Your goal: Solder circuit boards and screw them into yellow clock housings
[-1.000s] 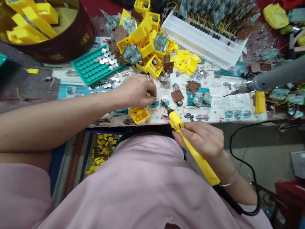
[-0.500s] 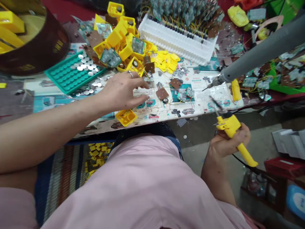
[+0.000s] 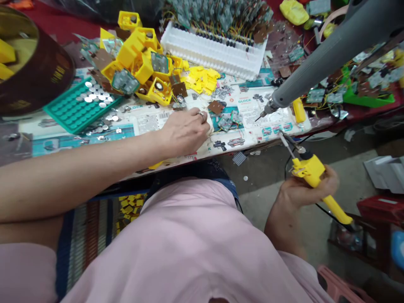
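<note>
Off the near edge of the table [image 3: 148,122], we note the right hand [image 3: 311,195], its grip closed around a yellow soldering iron [image 3: 314,169], tip pointing tableward. Over the table, the left hand [image 3: 186,132], fingers curled; whether its grip holds anything we cannot tell. Near its fingertips: a brown board [image 3: 216,107], green circuit boards [image 3: 229,121]. Farther out we log heaped yellow casings [image 3: 131,46], a teal tray [image 3: 67,111] bearing silver discs [image 3: 97,94], a white rack [image 3: 214,59]. Grey driver [image 3: 306,73] slants over the right side.
</note>
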The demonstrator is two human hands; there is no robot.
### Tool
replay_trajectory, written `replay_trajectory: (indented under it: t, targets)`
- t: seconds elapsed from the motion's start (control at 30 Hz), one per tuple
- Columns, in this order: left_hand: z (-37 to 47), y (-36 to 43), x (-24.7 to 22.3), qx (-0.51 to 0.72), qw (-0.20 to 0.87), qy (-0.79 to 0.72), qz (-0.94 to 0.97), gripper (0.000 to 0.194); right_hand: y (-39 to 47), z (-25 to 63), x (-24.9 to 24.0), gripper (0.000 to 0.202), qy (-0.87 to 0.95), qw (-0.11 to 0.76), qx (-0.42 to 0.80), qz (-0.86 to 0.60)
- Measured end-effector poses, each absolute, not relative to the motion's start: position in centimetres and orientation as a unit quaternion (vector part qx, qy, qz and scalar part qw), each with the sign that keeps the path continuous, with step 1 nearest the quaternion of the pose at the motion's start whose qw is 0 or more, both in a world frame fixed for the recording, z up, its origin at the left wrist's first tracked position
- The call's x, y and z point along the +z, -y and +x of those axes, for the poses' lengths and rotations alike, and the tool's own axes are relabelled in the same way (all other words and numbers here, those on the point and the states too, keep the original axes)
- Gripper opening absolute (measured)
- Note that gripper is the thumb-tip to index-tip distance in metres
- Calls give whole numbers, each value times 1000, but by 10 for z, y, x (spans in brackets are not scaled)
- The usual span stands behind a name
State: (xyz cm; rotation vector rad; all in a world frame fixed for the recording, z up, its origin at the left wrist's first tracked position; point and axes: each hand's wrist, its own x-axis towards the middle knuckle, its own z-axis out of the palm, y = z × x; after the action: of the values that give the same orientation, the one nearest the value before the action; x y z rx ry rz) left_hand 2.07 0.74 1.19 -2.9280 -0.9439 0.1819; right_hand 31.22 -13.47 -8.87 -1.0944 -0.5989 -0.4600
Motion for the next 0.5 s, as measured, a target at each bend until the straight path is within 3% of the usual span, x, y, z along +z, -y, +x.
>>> replay_trajectory:
  t: [0.17, 0.27, 0.37, 0.5]
  targets:
    - [13, 4, 21, 124, 5, 355, -927, 41, 134, 289, -66, 25, 303, 788, -224, -488]
    - [8, -1, 24, 95, -37, 404, -909, 36, 132, 276, -62, 23, 321, 785, -206, -488]
    - [3, -13, 29, 24, -263, 434, -861, 36, 131, 270, -62, 23, 336, 784, -166, -496]
    - [-3, -22, 45, -96, -612, 476, -625, 40, 131, 267, -63, 23, 344, 786, -109, -502]
